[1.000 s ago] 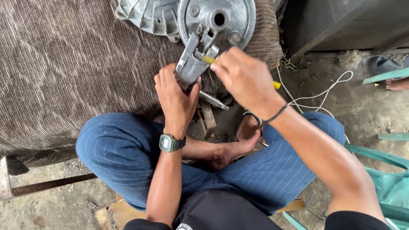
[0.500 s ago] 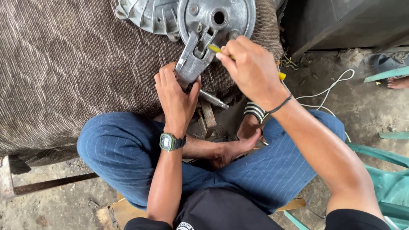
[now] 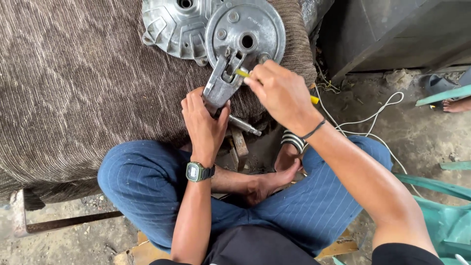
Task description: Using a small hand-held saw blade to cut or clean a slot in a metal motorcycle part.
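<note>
- Head view: left hand [image 3: 203,122] closed around the lower end of the lever [image 3: 222,83], fingers wrapped tight, thumb alongside it.
- Right hand [image 3: 282,93] pinches a yellow-handled tool [image 3: 242,73], fingertips closed on the shaft; its tip sits in the lever's slot, while the handle end [image 3: 314,100] shows past the wrist.
- Lever lies against the round plate [image 3: 245,34], which overlaps a second casting [image 3: 171,27] at the far edge of the cloth.
- Risk (judgement): the tip could skid out of the slot under a push and jab the left fingers, which are just below. The plate rests loose on soft cloth, so it may shift or tip.
- Surface: brown ribbed cloth [image 3: 73,83] over a raised support.
- Room: bare dirty floor [image 3: 422,137], white cable [image 3: 378,113], green plastic chair [image 3: 441,221]. Another person's foot [image 3: 456,104] at far right.
</note>
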